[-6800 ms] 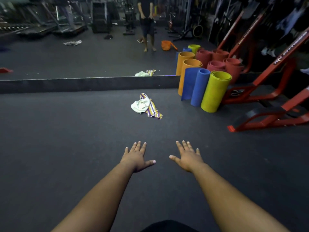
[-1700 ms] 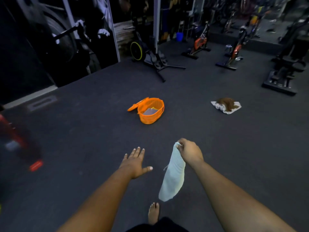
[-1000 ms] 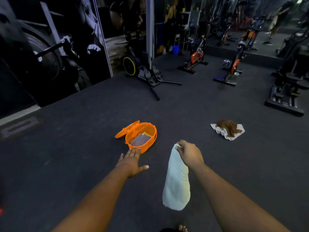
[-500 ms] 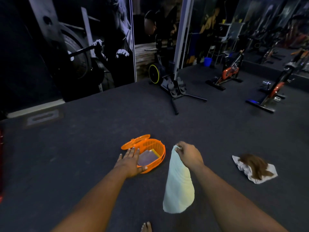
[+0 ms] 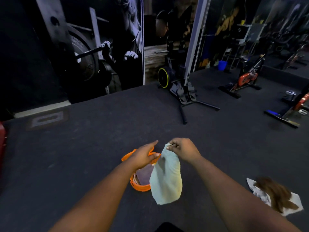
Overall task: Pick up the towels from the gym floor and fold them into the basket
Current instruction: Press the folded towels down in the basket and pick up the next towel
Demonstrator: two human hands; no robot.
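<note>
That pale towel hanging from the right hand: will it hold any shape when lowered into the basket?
Probably not. The pale towel hangs limp from the right hand, pinched at one corner, so it looks floppy and light. It would likely crumple into the orange basket unless folded first.

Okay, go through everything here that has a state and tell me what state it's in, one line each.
pale towel: hanging unfolded from right hand
right hand: pinching towel's top edge
left hand: open, over basket
orange basket: lid open, something folded inside
brown and white towels: crumpled on floor
</note>
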